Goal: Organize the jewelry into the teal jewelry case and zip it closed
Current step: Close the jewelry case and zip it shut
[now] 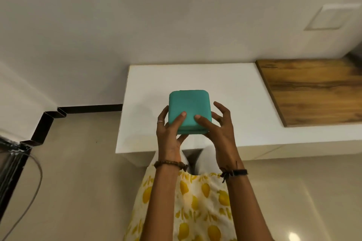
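A square teal jewelry case [189, 104] with rounded corners is held up between both hands, over the near part of a white counter [225, 84]. Its lid looks closed. My left hand [169, 133] grips the case's left side, thumb on the top and fingers curled underneath. My right hand [219, 129] grips the right side, thumb pressed on the top, other fingers spread and curled by the right edge. No loose jewelry is in view; the case's inside is hidden.
A wooden slab [317, 92] lies on the counter at the right. White walls stand behind and to the left. A dark skirting [49, 123] runs along the floor at left, near a grey cable [33, 188].
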The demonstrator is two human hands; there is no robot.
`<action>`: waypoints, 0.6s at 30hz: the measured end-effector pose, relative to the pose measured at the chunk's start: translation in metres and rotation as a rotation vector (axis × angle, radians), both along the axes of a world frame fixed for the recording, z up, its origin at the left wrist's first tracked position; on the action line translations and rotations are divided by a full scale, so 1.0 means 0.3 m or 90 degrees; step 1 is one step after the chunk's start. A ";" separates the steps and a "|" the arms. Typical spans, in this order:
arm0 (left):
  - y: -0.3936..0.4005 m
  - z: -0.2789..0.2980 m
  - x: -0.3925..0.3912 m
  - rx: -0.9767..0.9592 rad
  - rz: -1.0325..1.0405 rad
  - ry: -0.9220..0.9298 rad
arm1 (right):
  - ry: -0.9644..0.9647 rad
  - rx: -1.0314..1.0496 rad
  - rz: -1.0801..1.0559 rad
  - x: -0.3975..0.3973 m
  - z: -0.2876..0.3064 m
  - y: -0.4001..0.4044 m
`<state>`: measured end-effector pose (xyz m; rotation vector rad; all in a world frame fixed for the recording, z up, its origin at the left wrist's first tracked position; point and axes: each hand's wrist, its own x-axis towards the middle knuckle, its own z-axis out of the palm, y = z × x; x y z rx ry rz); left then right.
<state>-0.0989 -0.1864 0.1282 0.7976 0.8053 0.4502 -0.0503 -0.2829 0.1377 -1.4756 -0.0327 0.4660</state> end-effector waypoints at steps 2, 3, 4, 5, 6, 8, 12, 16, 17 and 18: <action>-0.037 0.037 -0.042 -0.009 0.034 0.006 | -0.018 -0.004 0.009 -0.047 0.047 -0.021; -0.050 0.057 -0.067 -0.017 0.031 0.003 | -0.029 -0.010 0.027 -0.068 0.071 -0.036; -0.057 0.077 -0.091 -0.025 0.020 -0.001 | -0.035 -0.015 0.049 -0.084 0.093 -0.053; -0.055 0.095 -0.110 -0.036 -0.001 -0.007 | -0.034 -0.013 0.072 -0.094 0.112 -0.068; -0.055 0.120 -0.134 -0.040 -0.026 -0.013 | -0.030 -0.002 0.092 -0.112 0.141 -0.090; -0.037 0.150 -0.153 -0.053 -0.075 -0.025 | -0.021 0.033 0.113 -0.119 0.176 -0.112; -0.039 0.211 -0.199 -0.029 -0.113 -0.068 | -0.058 0.046 0.136 -0.136 0.237 -0.145; -0.035 0.235 -0.242 0.056 -0.191 -0.069 | -0.062 0.055 0.088 -0.168 0.253 -0.168; -0.026 0.234 -0.251 0.074 -0.229 -0.067 | -0.055 0.061 0.076 -0.173 0.253 -0.175; -0.020 0.240 -0.263 0.080 -0.263 -0.061 | -0.047 0.062 0.072 -0.176 0.255 -0.183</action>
